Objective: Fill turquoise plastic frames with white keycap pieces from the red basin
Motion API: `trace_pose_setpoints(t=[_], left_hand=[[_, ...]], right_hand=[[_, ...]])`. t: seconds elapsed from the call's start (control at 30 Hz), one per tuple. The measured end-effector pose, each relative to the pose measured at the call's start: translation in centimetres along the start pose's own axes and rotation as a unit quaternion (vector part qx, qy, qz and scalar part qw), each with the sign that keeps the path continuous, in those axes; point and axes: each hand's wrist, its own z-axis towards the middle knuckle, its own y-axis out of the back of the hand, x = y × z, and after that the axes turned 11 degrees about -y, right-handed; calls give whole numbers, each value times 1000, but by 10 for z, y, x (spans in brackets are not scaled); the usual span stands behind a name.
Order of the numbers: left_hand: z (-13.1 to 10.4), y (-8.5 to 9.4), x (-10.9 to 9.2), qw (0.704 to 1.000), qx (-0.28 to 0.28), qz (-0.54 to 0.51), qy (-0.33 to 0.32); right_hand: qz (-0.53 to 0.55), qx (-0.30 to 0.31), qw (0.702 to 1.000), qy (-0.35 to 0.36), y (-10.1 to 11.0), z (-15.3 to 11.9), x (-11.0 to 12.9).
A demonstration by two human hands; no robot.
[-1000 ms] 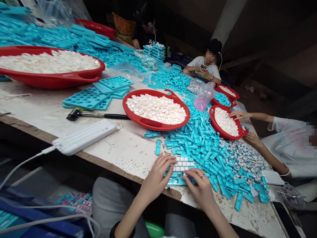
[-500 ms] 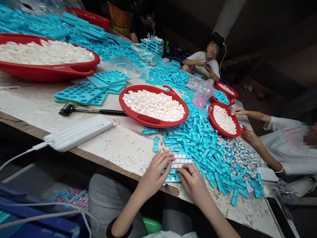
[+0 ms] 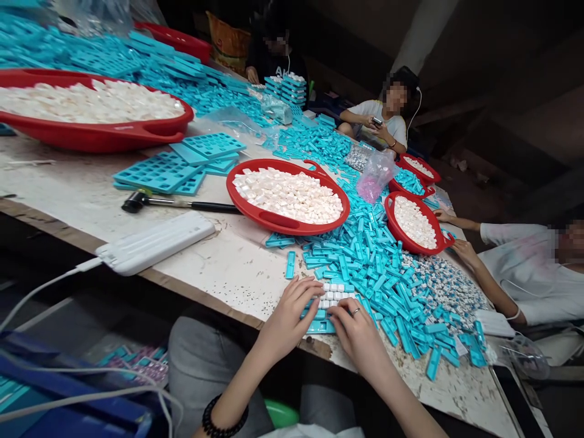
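Note:
Near the front edge of the table lies a turquoise tray [image 3: 320,327] with rows of small white keycap-like blocks [image 3: 332,298] on it. My left hand [image 3: 286,313] grips its left side, fingers over the top and thumb along the near part. At the right side, my right hand [image 3: 358,334] has thumb and fingers drawn together against the blocks. Whatever is between those right fingertips is hidden. A single turquoise piece [image 3: 291,265] lies just beyond my left hand, and a heap of similar pieces [image 3: 374,274] spreads beyond and to the right of the tray.
A red bowl [image 3: 262,224] of white blocks stands ahead, another large one [image 3: 114,137] at left. Stacked turquoise trays [image 3: 155,172], a hammer [image 3: 196,205] and a white power strip [image 3: 157,243] lie leftward. A co-worker's hand [image 3: 463,250] rests by a right-hand bowl [image 3: 413,243].
The view has shifted slightly, so things at left appear farther right. My hands stay on the tray almost unchanged. The right co-worker's farther hand has moved away from the bowl's blocks.

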Motion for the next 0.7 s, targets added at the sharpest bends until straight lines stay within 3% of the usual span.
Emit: trace_pose_setpoints(t=[0.3,0.57,0.7], left_hand=[[1,0,-1,1000,3,-5,1],[1,-1,-2,1000,4,-10,1],[0,0,-2,1000,2,-6,-2]], right_hand=[[-13,-13,1000,14,0,-1,-5],[-126,-18,991,42,6,1,2],[-132,-41,990,39,6,-1,4]])
